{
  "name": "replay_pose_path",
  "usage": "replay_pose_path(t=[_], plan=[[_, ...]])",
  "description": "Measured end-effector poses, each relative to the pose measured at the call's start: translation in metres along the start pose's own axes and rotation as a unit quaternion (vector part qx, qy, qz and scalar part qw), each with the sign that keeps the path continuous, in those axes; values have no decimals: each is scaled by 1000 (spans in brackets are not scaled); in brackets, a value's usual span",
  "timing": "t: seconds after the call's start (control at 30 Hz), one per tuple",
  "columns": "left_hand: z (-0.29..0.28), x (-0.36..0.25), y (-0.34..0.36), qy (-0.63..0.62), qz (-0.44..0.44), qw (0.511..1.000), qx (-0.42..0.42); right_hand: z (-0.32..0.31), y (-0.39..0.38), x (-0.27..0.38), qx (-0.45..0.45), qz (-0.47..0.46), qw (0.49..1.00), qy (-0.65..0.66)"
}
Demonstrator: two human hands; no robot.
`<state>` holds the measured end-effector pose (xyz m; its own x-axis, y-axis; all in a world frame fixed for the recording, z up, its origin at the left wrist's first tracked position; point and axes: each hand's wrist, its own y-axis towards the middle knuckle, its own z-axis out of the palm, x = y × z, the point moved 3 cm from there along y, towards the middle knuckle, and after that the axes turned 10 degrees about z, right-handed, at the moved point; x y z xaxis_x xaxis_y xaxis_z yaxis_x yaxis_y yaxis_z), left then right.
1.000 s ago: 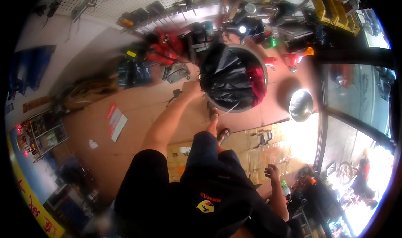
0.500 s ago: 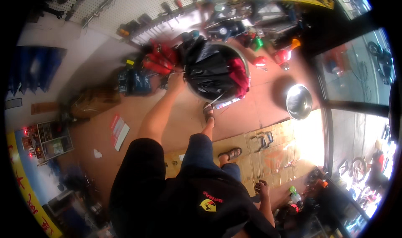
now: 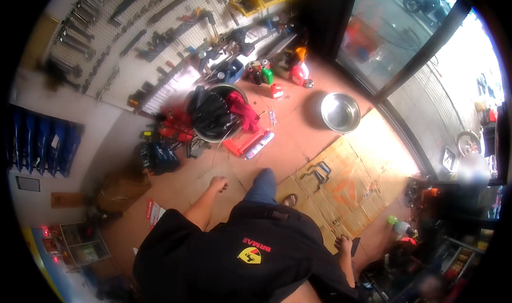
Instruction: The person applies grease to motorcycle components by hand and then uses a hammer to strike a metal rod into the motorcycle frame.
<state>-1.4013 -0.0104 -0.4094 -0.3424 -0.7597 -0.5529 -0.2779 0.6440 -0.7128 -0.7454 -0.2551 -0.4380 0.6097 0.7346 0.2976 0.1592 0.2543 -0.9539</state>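
Observation:
My left hand [image 3: 219,184] hangs over the floor in front of me, its fingers curled in and nothing visible in them. Beyond it stands a round bin [image 3: 243,93] lined with a black plastic bag [image 3: 212,113], a dark red cloth [image 3: 242,111] draped over its side. The hand is apart from the bin. Low at my right side, my right hand [image 3: 344,244] has curled fingers above the edge of a cardboard sheet [image 3: 346,167]. Whether it holds anything is too small to tell. A dark flat piece [image 3: 356,245] shows beside that hand.
A red tool [image 3: 240,143] and a white tube [image 3: 260,145] lie by the bin. A steel basin [image 3: 340,113] stands right, near the glass door. A blue-black clamp-like frame [image 3: 319,175] rests on the cardboard. Tools hang on the pegboard [image 3: 160,28]; a dark bag [image 3: 159,158] sits left.
My left hand has drawn back from the rim of the bin toward me. The view has turned and shifted, so the bin sits farther off and the red tool beside it shows.

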Motion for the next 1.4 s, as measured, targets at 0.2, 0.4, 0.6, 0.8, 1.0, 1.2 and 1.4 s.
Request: replay_pose_path(t=[0.2, 0.4, 0.6, 0.8, 1.0, 1.2, 1.4], plan=[[49, -146, 46, -38, 185, 982, 23, 24, -23, 15, -24, 32, 999, -18], [135, -175, 124, 53, 53, 986, 149, 43, -25, 63, -69, -24, 995, -70], [253, -316, 144, 63, 263, 950, 159, -25, 12, 27, -165, -451, 653, -586], [190, -419, 196, -151, 261, 953, -6, -98, 124, 45, -58, -332, 692, -639], [48, -435, 219, -400, 150, 886, -181, -28, 65, 334, -134, -2, 991, -29], [-58, -488, 363, -518, 253, 801, -163, -5, 91, 473, -134, -65, 981, -124], [-93, -545, 502, -601, 176, 757, -188, 155, 30, 490, -135, 20, 887, -441]])
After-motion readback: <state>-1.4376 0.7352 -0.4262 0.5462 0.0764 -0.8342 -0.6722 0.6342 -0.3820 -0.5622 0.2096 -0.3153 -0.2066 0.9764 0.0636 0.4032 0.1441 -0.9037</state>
